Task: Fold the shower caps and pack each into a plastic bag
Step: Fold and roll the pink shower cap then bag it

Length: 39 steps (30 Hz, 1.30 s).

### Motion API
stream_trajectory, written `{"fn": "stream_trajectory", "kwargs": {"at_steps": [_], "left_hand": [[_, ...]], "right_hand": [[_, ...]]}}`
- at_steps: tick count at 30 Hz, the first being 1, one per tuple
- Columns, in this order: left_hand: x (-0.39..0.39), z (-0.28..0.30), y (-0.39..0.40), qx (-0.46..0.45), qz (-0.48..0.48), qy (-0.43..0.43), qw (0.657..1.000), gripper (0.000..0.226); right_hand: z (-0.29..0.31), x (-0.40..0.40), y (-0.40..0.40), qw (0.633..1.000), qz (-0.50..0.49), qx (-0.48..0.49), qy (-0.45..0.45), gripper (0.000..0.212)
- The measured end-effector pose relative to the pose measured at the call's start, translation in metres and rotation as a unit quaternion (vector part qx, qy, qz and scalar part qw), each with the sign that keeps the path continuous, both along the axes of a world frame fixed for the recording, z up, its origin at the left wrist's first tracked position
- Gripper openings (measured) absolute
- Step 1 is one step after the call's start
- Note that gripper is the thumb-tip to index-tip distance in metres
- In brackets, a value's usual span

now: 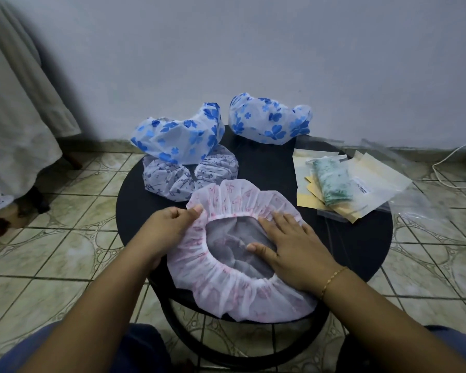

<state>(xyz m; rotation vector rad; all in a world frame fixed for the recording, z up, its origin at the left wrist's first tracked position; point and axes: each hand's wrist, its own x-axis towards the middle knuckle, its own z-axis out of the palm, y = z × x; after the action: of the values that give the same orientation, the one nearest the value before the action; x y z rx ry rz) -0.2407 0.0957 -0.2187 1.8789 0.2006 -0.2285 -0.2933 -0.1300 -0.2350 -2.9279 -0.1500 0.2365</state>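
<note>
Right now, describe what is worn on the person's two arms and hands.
Both forearms are bare, with no sleeves in view. The right hand has a thin gold chain bracelet at its wrist. The left hand shows no rings, watch or gloves.

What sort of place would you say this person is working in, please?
Probably a room in a home, not a workshop: a patterned tiled floor, a plain painted wall, and a small round black table used as the work surface for the shower caps.
</note>
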Motion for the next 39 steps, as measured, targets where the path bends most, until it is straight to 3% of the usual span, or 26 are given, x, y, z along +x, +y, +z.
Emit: {"fn": "stream_trajectory", "kwargs": {"at_steps": [2, 4, 8, 11, 13, 16, 19, 23, 27, 34, 39], "left_hand": [[0.001, -0.003, -0.001, 0.142, 0.029, -0.041, 0.989, 0.038], [0.004, -0.005, 0.0, 0.205, 0.046, -0.061, 0.976, 0.035], [0.008, -0.007, 0.003, 0.158, 0.01, -0.086, 0.984, 0.017], [0.005, -0.01, -0.001, 0.104, -0.008, -0.101, 0.989, 0.011], [0.004, -0.013, -0.006, 0.103, -0.023, -0.111, 0.988, 0.01], [0.003, -0.015, -0.013, 0.098, -0.052, -0.125, 0.986, 0.011], [0.002, -0.013, -0.017, 0.092, -0.079, -0.124, 0.985, 0.013], [0.002, -0.012, -0.018, 0.064, -0.095, -0.125, 0.986, 0.014], [0.006, -0.014, -0.011, 0.067, -0.02, -0.114, 0.991, 0.03], [0.014, -0.014, -0.006, 0.07, 0.063, -0.081, 0.992, 0.032], [0.021, -0.014, -0.004, 0.048, 0.073, -0.062, 0.994, 0.034]], "right_hand": [[-0.004, 0.001, -0.001, 1.0, -0.01, -0.017, 0.009, 0.094], [-0.004, 0.002, -0.002, 0.999, -0.018, -0.026, 0.007, 0.093], [0.002, -0.001, 0.0, 0.999, -0.035, -0.034, 0.017, 0.093], [0.01, 0.001, 0.0, 0.995, -0.055, -0.04, -0.077, 0.091], [0.012, 0.006, 0.002, 0.977, -0.05, -0.042, -0.203, 0.069], [0.004, 0.016, 0.006, 0.932, 0.02, -0.013, -0.362, 0.016], [-0.003, 0.027, 0.015, 0.932, 0.075, -0.032, -0.354, 0.015], [-0.015, 0.039, 0.021, 0.942, 0.052, -0.069, -0.323, 0.016], [-0.017, 0.044, 0.02, 0.947, 0.016, -0.094, -0.305, 0.016], [-0.008, 0.04, 0.01, 0.94, -0.039, -0.077, -0.331, 0.017], [-0.005, 0.037, 0.003, 0.963, -0.074, -0.068, -0.252, 0.017]]}}
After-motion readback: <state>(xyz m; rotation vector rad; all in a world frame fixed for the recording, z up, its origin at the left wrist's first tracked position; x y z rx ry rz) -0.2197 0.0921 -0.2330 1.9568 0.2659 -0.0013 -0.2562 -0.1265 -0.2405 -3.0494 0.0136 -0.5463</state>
